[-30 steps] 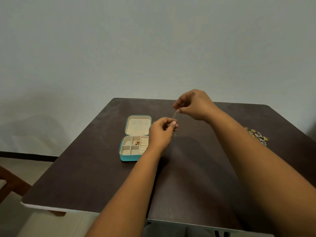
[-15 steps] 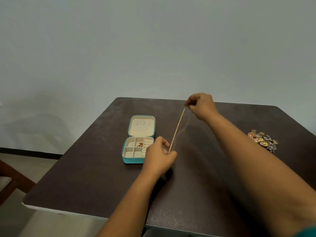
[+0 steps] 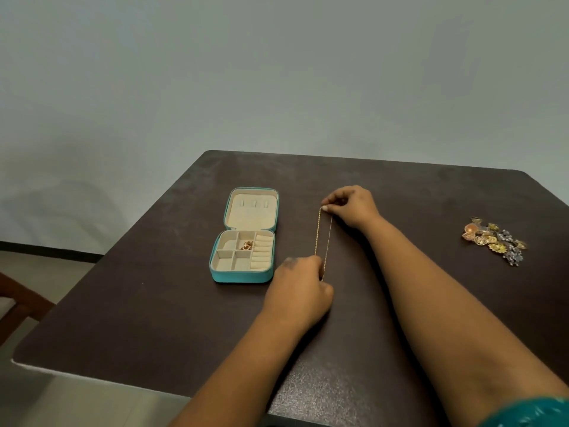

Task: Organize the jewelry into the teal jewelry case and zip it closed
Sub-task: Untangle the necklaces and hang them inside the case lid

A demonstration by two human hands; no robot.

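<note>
A thin gold chain (image 3: 323, 234) is stretched as a doubled loop between my two hands, low over the table. My right hand (image 3: 351, 208) pinches its far end and my left hand (image 3: 300, 285) pinches its near end. Just left of the chain lies the teal jewelry case (image 3: 243, 275), open flat with a cream lining. A few small gold pieces (image 3: 247, 245) sit in one upper compartment; the other compartments and the ring rolls look bare. A pile of loose jewelry (image 3: 494, 240) lies at the far right of the table.
The dark brown table (image 3: 154, 318) has a white front edge and stands before a plain grey wall. A wooden chair part (image 3: 18, 303) shows at the lower left, beyond the table's left edge.
My hands have drawn apart, pulling the chain out from a short bunch to its full length. Both hands have dropped toward the table beside the case.
</note>
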